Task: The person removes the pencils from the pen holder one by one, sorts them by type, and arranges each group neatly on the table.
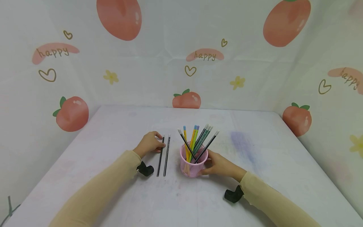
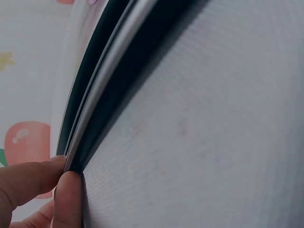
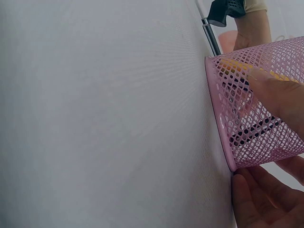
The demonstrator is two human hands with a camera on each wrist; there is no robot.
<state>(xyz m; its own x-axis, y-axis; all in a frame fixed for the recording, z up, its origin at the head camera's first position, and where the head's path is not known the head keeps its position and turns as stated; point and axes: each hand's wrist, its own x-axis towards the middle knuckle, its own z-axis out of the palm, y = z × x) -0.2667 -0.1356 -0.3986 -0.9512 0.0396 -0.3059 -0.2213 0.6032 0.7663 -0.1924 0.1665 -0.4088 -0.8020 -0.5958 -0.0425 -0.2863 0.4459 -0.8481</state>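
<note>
My left hand point(image 1: 150, 143) pinches a slim black pencil point(image 1: 160, 162) between thumb and fingertips, near its far end. Close up in the left wrist view, the pencil point(image 2: 102, 90) runs diagonally from those fingertips. A second black pencil point(image 1: 167, 154) lies beside it on the right, nearly parallel. My right hand point(image 1: 218, 165) grips the side of a pink mesh pencil cup point(image 1: 191, 171), which stands upright. In the right wrist view, the thumb lies across the mesh wall point(image 3: 242, 104) and the other fingers are low at the base. Yellow, green and black pencils point(image 1: 195, 138) lean inside the cup.
The white table point(image 1: 119, 189) has a bluish stain point(image 1: 241, 142) at right. Behind it hangs a white backdrop point(image 1: 158, 82) with printed fruit, hearts and "happy" lettering. Black wrist devices point(image 1: 146, 169) sit by both sleeves. A thin dark stand point(image 1: 10, 208) shows at the far left.
</note>
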